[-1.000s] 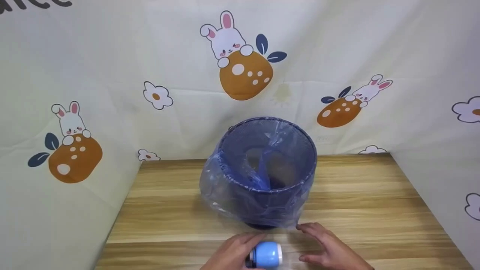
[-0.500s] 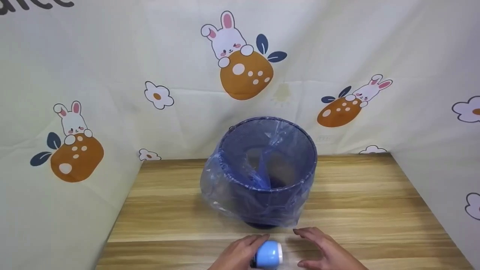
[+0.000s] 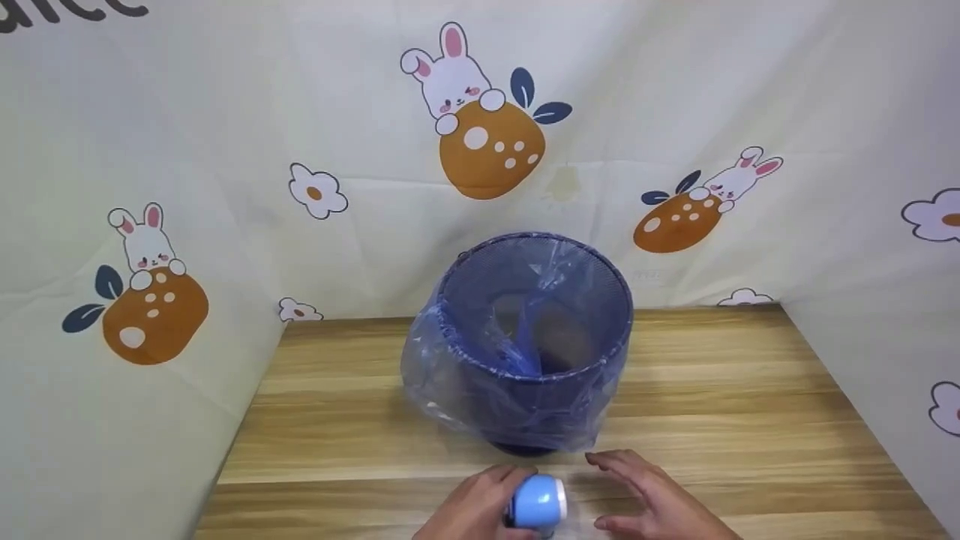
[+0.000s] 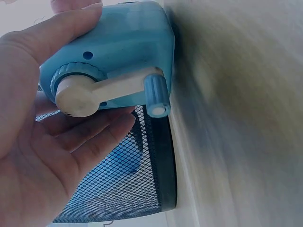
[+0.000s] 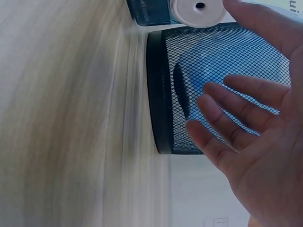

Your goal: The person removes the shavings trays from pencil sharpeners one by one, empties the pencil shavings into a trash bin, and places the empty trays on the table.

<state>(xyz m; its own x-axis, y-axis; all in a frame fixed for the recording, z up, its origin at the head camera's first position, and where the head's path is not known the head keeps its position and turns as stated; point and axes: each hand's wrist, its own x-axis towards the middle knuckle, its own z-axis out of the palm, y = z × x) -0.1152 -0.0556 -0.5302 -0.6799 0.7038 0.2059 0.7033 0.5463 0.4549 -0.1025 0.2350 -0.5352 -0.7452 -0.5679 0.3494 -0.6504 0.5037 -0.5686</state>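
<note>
A light-blue hand-crank pencil sharpener (image 3: 538, 502) sits at the front of the wooden table, gripped from its left side by my left hand (image 3: 476, 506). The left wrist view shows its cream crank arm (image 4: 120, 87) with a ribbed blue knob (image 4: 156, 93); my thumb and fingers lie around the blue body. At the other end, in the right wrist view, is a white round face (image 5: 187, 15) with a small hole. My right hand (image 3: 656, 499) stands to the right of the sharpener, apart from it, fingers loosely bent and holding nothing.
Just behind the hands stands a dark mesh wastebasket (image 5: 157, 99), lined with a translucent blue plastic bag (image 3: 424, 371) that hangs over its rim. Cloth walls (image 3: 360, 247) printed with rabbits and flowers enclose the wooden tabletop (image 3: 322, 420) at the back and sides.
My left hand has moved slightly right and covers more of the sharpener's dark end, and the sharpener has shifted slightly up in view. My right hand hovers in nearly the same spot.
</note>
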